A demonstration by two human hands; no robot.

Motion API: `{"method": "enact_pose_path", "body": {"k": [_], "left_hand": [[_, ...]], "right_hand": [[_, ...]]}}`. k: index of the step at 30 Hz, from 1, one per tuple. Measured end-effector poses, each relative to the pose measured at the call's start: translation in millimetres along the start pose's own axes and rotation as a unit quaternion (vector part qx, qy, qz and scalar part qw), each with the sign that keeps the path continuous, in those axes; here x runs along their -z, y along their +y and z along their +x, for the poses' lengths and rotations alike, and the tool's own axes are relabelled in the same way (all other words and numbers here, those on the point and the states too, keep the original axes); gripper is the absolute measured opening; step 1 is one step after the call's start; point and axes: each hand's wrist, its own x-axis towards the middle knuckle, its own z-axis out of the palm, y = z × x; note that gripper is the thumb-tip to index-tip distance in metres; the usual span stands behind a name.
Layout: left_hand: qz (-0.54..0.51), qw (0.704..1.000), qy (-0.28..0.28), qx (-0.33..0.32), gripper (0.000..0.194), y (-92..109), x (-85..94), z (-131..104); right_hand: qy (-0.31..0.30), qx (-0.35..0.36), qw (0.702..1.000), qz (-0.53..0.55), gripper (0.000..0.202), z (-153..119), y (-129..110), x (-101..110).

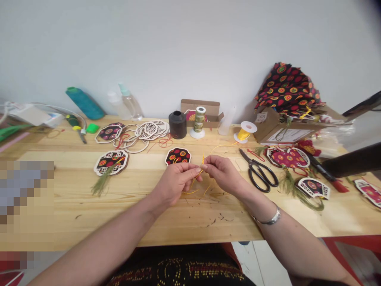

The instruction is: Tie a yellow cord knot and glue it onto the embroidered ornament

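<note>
My left hand pinches a thin yellow cord between thumb and fingers. My right hand closes on the same cord just beside it, and the fingertips of both hands nearly meet. Loose cord ends dangle below the hands over the wooden table. Right behind my left hand lies a pendant of black patterned fabric in a pale wooden frame, with a bit of yellow cord on it. A spool of yellow cord stands farther back on the right, a strand trailing from it towards my hands.
Black-handled scissors lie to the right of my hands. A tasselled pendant is at left, with wooden frames behind it. A dark thread cone stands at the back. A cardboard box holding fabric sits back right.
</note>
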Motion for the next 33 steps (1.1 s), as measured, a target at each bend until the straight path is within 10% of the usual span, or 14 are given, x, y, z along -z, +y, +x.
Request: {"method": "enact_pose_path", "body": {"k": [15,33], "left_hand": [[0.056,0.998,0.002,-0.018,0.016,0.4,0.0,-2.6],[0.332,0.922,0.001,-0.199,0.012,-10.1,-0.8,-2.4]], "right_hand": [[0.063,0.037,0.995,-0.074,0.013,0.1,-0.8,3.5],[-0.043,-0.084,0.955,0.281,0.029,0.1,1.7,0.7]]}}
